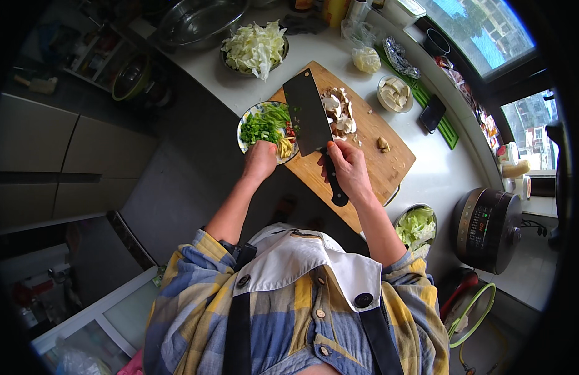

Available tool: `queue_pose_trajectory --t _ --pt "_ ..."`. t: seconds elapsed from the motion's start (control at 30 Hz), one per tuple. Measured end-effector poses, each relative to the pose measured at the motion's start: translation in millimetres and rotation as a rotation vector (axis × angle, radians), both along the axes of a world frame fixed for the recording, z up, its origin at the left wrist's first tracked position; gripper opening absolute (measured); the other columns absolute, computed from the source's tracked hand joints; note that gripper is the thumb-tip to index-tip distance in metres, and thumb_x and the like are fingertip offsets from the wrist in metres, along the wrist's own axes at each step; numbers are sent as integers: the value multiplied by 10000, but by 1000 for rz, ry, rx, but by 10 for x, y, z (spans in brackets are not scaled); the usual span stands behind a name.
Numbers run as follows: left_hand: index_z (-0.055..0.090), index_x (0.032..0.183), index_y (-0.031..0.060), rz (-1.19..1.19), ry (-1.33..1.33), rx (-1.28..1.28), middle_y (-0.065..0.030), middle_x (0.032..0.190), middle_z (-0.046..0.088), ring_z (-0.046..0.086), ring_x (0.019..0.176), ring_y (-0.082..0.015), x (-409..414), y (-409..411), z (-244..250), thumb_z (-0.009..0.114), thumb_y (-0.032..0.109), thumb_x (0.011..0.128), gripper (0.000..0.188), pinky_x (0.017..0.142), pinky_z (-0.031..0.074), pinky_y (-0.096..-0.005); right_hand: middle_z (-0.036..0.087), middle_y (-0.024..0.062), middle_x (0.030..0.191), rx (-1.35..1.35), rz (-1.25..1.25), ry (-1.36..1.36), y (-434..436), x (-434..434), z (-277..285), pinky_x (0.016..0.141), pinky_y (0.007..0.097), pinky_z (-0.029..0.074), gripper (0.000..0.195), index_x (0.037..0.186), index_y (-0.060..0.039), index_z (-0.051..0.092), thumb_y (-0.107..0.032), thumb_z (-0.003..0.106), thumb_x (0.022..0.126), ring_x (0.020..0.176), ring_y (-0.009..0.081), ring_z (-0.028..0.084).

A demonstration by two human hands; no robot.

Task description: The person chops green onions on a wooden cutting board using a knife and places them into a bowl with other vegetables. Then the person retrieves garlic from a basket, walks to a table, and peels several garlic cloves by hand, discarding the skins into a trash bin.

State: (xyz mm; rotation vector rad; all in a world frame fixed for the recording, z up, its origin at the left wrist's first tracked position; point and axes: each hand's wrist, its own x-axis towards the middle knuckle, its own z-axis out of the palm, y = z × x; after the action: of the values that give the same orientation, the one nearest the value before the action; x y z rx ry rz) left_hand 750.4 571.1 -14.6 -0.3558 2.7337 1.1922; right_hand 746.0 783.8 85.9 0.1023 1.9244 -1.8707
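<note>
My left hand (260, 161) is closed on the near rim of a patterned plate (242, 136), beside the board's left edge. The plate bears chopped green onion (259, 130), green strips, yellowish slivers like ginger (284, 146) and chopped red pepper. My right hand (349, 168) grips the black handle of a Chinese cleaver (308, 112), its broad blade over the board's left side and the plate's right rim, with green bits on it. Sliced mushrooms (338, 110) lie on the wooden cutting board (378, 154), just right of the blade, and a piece like ginger root (383, 144) lies farther right.
Beyond the board stand a bowl of torn cabbage (254, 49), a large metal basin (200, 23) and a bowl of tofu-like pieces (395, 93). A phone (432, 114) lies on a green strip. Leafy greens (417, 229) in a bowl and an electric cooker (486, 229) are at right.
</note>
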Motion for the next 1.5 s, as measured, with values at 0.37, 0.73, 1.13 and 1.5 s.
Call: queue_pose_trajectory --t 0.37,0.73,1.13,1.5 --pt "687 758 33 -88 42 -39 -222 799 654 640 785 -405 -144 -122 31 577 154 858 191 723 503 -492 604 40 721 1 6 7 12 -19 -13 485 254 468 324 917 2 577 -281 456 1017 555 95 557" --pt "697 1110 221 -329 19 -475 -151 958 693 658 895 -356 -341 -411 211 523 112 881 308 797 507 -480 601 33 720 9 -15 2 25 -14 -51 484 249 465 321 935 -4 593 -285 461 1016 554 94 556" --pt "690 971 77 -33 233 11 -118 785 663 642 746 -287 -342 -416 460 654 218 875 175 656 498 -383 608 47 723 -30 39 -59 -125 3 -144 475 250 468 315 911 -1 563 -278 457 1019 550 101 560" --pt "383 1402 96 -171 592 -307 -151 1189 448 559 1014 -327 -142 -130 290 640 694 733 934 777 520 -415 620 65 735 -150 63 -236 -314 36 -130 475 253 465 309 944 1 575 -270 448 1022 557 104 562"
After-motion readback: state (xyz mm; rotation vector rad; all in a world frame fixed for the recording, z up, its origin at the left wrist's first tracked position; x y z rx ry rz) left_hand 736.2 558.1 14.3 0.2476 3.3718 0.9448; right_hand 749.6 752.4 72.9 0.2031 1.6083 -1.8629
